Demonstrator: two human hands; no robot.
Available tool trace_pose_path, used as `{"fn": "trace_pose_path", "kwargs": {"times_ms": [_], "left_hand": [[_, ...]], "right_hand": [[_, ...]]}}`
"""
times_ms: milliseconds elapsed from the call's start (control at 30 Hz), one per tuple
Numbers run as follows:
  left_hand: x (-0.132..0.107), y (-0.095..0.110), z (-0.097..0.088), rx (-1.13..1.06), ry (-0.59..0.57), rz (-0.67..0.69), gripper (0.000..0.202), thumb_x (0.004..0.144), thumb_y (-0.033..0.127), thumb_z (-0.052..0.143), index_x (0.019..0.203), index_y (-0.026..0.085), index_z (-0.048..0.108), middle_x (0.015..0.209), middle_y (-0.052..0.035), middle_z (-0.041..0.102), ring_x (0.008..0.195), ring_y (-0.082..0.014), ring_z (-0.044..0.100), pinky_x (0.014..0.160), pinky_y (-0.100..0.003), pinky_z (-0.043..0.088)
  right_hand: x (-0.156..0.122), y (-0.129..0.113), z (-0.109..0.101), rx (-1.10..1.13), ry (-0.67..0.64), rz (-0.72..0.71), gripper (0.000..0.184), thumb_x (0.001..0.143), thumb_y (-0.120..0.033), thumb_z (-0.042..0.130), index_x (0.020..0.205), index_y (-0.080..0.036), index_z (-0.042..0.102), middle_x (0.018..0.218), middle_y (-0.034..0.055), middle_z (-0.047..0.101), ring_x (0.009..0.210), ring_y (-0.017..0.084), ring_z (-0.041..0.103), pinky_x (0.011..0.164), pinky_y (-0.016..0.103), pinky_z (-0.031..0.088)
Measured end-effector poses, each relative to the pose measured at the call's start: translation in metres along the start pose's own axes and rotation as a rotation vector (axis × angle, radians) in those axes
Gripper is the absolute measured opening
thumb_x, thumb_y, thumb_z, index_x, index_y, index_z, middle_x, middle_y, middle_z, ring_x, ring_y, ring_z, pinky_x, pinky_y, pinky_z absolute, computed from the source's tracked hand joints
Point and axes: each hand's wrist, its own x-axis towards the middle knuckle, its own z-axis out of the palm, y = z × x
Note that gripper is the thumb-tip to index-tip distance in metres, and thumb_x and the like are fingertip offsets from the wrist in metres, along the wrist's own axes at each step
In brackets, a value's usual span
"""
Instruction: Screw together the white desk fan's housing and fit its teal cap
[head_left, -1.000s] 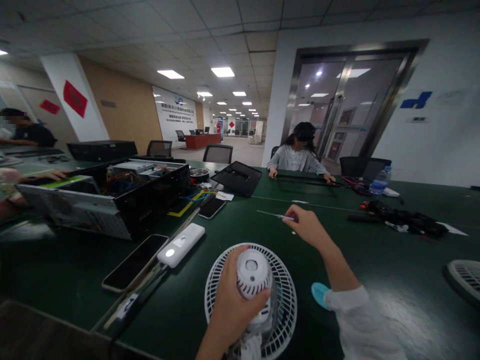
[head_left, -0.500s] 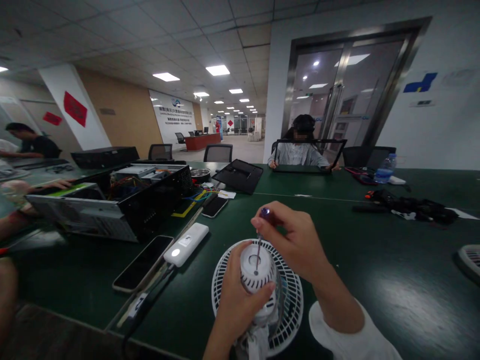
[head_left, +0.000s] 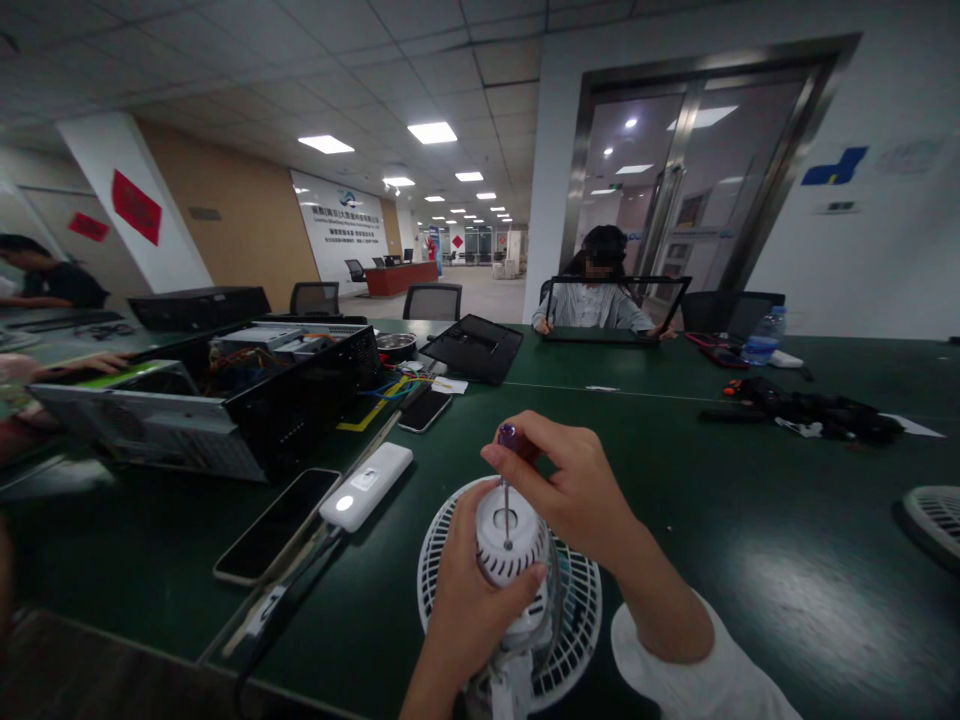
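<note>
Head view: my left hand (head_left: 480, 590) wraps the white motor housing (head_left: 510, 535) of a small desk fan (head_left: 577, 610), fingers curled around it, while my right hand (head_left: 562, 490) pinches a purple-handled screwdriver (head_left: 508, 436), its tip on the housing's top. Left of the fan, on the tabletop (head_left: 750, 560), lie a power bank (head_left: 366, 486) and a phone (head_left: 277, 525); beyond them, an open computer case (head_left: 300, 400) holds tangled wiring (head_left: 240, 355).

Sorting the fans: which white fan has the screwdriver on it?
The white fan held by the left hand, with the purple-handled screwdriver in the right hand resting on its hub. The other fan sits untouched at the table's right.
</note>
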Motion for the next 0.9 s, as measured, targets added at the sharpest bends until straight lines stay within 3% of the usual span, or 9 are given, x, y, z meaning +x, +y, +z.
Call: {"fn": "trace_pose_path", "kwargs": {"times_ms": [200,300,400,500,633,733,900], "left_hand": [[0.000,0.001,0.000,0.024,0.019,-0.001,0.065,0.065,0.024,0.068,0.124,0.023,0.040,0.124,-0.0080,0.050,0.115,-0.0286,0.048,0.099,-0.046,0.036],[0.000,0.004,0.002,-0.008,0.052,-0.009,0.065,0.064,0.023,0.067,0.124,0.022,0.042,0.121,-0.0073,0.053,0.112,-0.0285,0.050,0.099,-0.045,0.036],[-0.001,0.006,0.003,-0.026,0.080,-0.010,0.064,0.063,0.023,0.067,0.123,0.022,0.044,0.120,-0.0077,0.053,0.112,-0.0288,0.050,0.099,-0.046,0.036],[-0.001,0.006,0.003,-0.025,0.083,-0.010,0.063,0.063,0.023,0.067,0.122,0.022,0.045,0.121,-0.0079,0.053,0.112,-0.0290,0.049,0.099,-0.046,0.036],[-0.001,0.008,0.003,-0.014,0.082,-0.038,0.061,0.062,0.023,0.067,0.120,0.022,0.046,0.116,-0.0067,0.054,0.110,-0.0283,0.051,0.098,-0.045,0.037],[-0.001,0.009,0.003,0.004,0.085,-0.054,0.061,0.062,0.022,0.066,0.119,0.022,0.046,0.116,-0.0064,0.053,0.110,-0.0282,0.050,0.098,-0.045,0.037],[0.000,0.005,0.003,-0.002,0.040,-0.033,0.065,0.064,0.021,0.065,0.124,0.021,0.041,0.123,-0.0082,0.050,0.115,-0.0293,0.047,0.100,-0.047,0.034]], "right_hand": [[-0.001,-0.003,-0.005,0.005,-0.066,-0.024,0.024,0.087,-0.033,0.049,0.071,-0.016,0.055,0.060,-0.0027,0.053,0.052,0.009,0.049,0.052,0.021,0.035],[-0.003,-0.002,-0.007,0.048,-0.098,-0.027,0.017,0.086,-0.030,0.051,0.094,-0.016,0.057,0.068,-0.0013,0.061,0.055,0.010,0.055,0.053,0.021,0.040],[-0.004,0.000,-0.008,0.048,-0.091,-0.070,0.027,0.086,-0.026,0.053,0.111,-0.017,0.051,0.078,-0.0003,0.066,0.060,0.010,0.060,0.057,0.021,0.044],[-0.004,0.000,-0.012,0.058,-0.095,-0.157,0.019,0.087,-0.023,0.051,0.105,-0.017,0.055,0.088,0.0025,0.068,0.075,0.011,0.064,0.065,0.022,0.048],[-0.004,-0.003,-0.023,0.111,-0.075,-0.270,0.025,0.087,-0.010,0.045,0.110,-0.014,0.056,0.105,0.0080,0.067,0.100,0.012,0.059,0.084,0.025,0.047],[-0.005,-0.006,-0.026,0.105,-0.042,-0.302,0.023,0.086,-0.009,0.048,0.106,-0.014,0.058,0.100,0.0072,0.068,0.096,0.012,0.060,0.081,0.024,0.048],[-0.005,-0.008,-0.020,-0.036,0.059,-0.336,0.013,0.086,-0.024,0.053,0.087,-0.014,0.063,0.074,0.0042,0.065,0.070,0.014,0.057,0.062,0.026,0.048]]}}
